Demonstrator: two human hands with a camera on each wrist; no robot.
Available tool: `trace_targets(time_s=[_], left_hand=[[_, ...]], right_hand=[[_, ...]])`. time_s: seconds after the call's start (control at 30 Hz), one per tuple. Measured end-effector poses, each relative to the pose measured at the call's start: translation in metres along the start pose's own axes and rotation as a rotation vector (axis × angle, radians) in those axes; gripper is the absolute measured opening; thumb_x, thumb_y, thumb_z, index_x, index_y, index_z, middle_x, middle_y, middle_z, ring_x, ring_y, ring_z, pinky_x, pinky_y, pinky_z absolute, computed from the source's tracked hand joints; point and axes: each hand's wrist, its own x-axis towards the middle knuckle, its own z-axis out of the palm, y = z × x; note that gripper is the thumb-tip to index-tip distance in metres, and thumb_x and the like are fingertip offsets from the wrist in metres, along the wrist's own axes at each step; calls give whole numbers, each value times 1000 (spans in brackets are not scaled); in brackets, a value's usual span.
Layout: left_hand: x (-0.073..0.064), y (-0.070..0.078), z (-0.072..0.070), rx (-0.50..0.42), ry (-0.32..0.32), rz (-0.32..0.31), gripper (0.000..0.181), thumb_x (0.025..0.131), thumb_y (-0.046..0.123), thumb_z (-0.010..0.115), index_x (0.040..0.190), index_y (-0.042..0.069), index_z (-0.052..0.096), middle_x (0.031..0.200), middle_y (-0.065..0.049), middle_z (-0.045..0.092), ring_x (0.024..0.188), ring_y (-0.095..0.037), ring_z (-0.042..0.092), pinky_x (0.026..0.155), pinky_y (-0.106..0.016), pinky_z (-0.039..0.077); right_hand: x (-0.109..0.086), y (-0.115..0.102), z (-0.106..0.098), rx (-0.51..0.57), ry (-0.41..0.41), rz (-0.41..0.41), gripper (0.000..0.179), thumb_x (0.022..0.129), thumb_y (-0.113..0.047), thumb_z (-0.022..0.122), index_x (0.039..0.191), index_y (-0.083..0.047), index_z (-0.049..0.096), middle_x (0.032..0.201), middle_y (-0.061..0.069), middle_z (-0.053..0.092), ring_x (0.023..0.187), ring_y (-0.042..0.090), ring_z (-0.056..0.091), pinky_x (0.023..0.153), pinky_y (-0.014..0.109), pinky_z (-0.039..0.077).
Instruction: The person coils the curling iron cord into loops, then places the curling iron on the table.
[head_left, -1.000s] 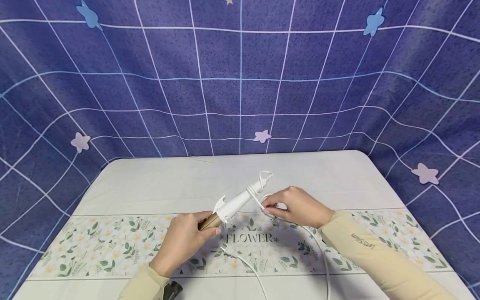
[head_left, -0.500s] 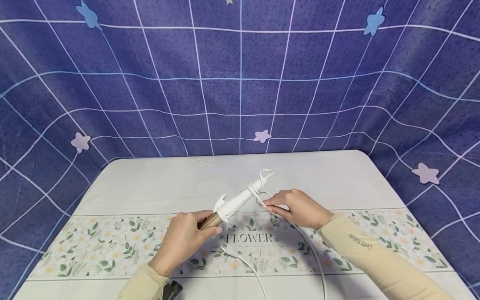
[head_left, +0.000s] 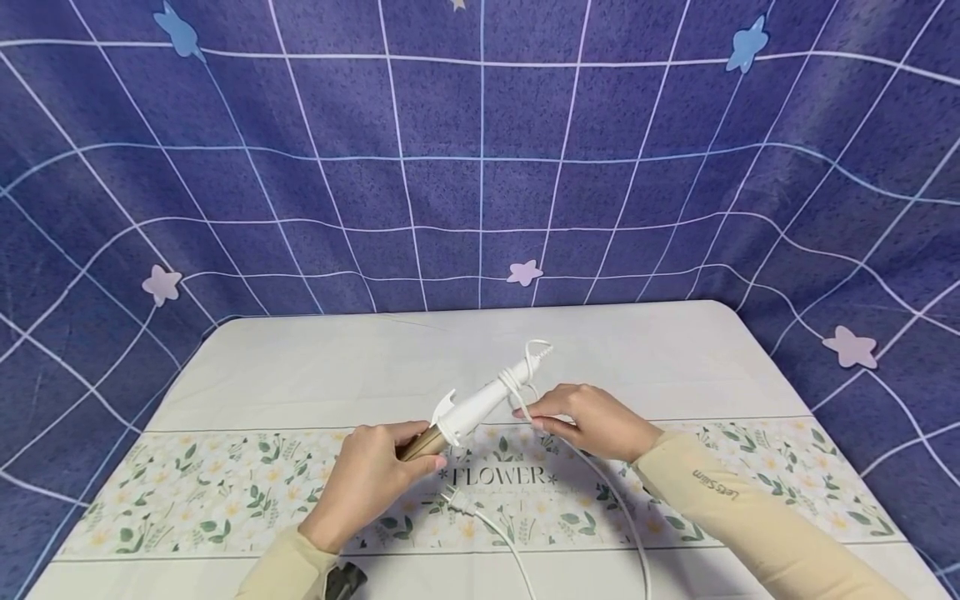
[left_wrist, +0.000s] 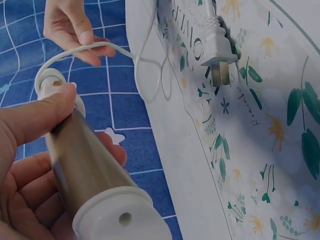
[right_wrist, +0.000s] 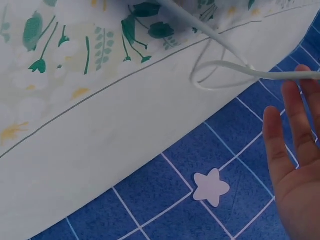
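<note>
A curling iron (head_left: 480, 408) with a white handle and a gold barrel (left_wrist: 87, 152) is held tilted over the table, its handle pointing to the far right. My left hand (head_left: 367, 475) grips the barrel, thumb and fingers around it. White cord (head_left: 611, 492) is wound in loops about the handle. Beside those loops, my right hand (head_left: 592, 421) pinches the cord between thumb and fingers. From there the cord runs down to the front edge of the head view. Its two-prong plug (head_left: 459, 502) lies on the table below the iron.
A white tablecloth (head_left: 337, 358) with a floral band and the word FLOWER covers the table. Behind and at both sides hangs a blue grid-patterned curtain (head_left: 480, 192) with stars. A dark strap piece (head_left: 345, 579) shows at the left sleeve.
My right hand has shifted slightly down and left with the cord, and the hanging cord has swung left. The handle end has moved slightly right. My left hand keeps its grip.
</note>
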Motion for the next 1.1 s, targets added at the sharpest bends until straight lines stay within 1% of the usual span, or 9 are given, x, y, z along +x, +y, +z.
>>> trace_targets(time_s=[0.13, 0.27, 0.4, 0.5, 0.6, 0.67, 0.77, 0.9, 1.1], left_hand=[[-1, -2, -2, -30, 1, -4, 43, 68, 32, 79, 107, 15, 69, 81, 4, 68, 50, -4, 49, 47, -23, 41], [-1, -3, -3, -46, 6, 17, 43, 68, 33, 79, 106, 14, 69, 80, 4, 68, 50, -4, 49, 47, -23, 41], [0, -3, -3, -64, -4, 34, 43, 69, 34, 78, 107, 15, 69, 81, 4, 68, 50, -3, 50, 47, -22, 42], [0, -2, -2, -81, -18, 42, 49, 68, 45, 75, 107, 17, 68, 82, 4, 68, 51, -3, 51, 48, -22, 43], [0, -1, -2, -93, -35, 44, 58, 65, 59, 68, 107, 19, 68, 81, 6, 68, 52, -3, 51, 49, -22, 43], [-1, 0, -2, -100, -40, 47, 61, 64, 63, 65, 107, 20, 68, 81, 6, 68, 52, -3, 51, 49, -22, 42], [-1, 0, -2, -105, -42, 63, 57, 65, 60, 67, 106, 20, 69, 82, 6, 68, 54, -2, 52, 50, -22, 43], [-1, -2, -1, -108, -48, 78, 49, 65, 49, 74, 105, 21, 69, 84, 5, 69, 56, -1, 54, 52, -21, 44], [-1, -4, -3, -125, -71, 94, 53, 63, 54, 73, 106, 22, 69, 87, 5, 69, 56, -1, 54, 51, -22, 44]], right_hand=[[1, 2, 4, -1, 18, -39, 28, 89, -21, 58, 117, -23, 63, 104, -9, 64, 93, 4, 57, 85, 26, 44], [1, 5, 8, 7, 30, -46, 28, 89, -19, 58, 117, -23, 63, 106, -8, 64, 97, 5, 56, 86, 27, 44], [2, 6, 11, 9, 4, -30, 26, 92, -21, 54, 117, -26, 62, 111, -14, 60, 102, 5, 54, 88, 29, 42], [4, 5, 12, 19, -20, -11, 24, 92, -21, 54, 114, -26, 63, 114, -16, 58, 105, 6, 53, 90, 31, 41], [6, 5, 12, 32, -28, 10, 23, 91, -21, 56, 111, -25, 65, 115, -13, 59, 107, 8, 52, 92, 34, 39], [8, 6, 12, 39, -23, 16, 22, 90, -22, 57, 110, -24, 66, 114, -10, 61, 107, 9, 52, 93, 34, 39], [11, 7, 12, 46, -11, 36, 21, 90, -26, 57, 108, -24, 67, 110, -9, 62, 106, 9, 52, 93, 33, 38], [13, 9, 10, 47, 8, 75, 20, 88, -27, 60, 104, -21, 70, 104, -7, 64, 102, 11, 54, 91, 34, 40], [15, 13, 8, 58, 39, 128, 25, 82, -20, 67, 107, -14, 66, 102, -2, 64, 97, 16, 58, 85, 34, 44]])
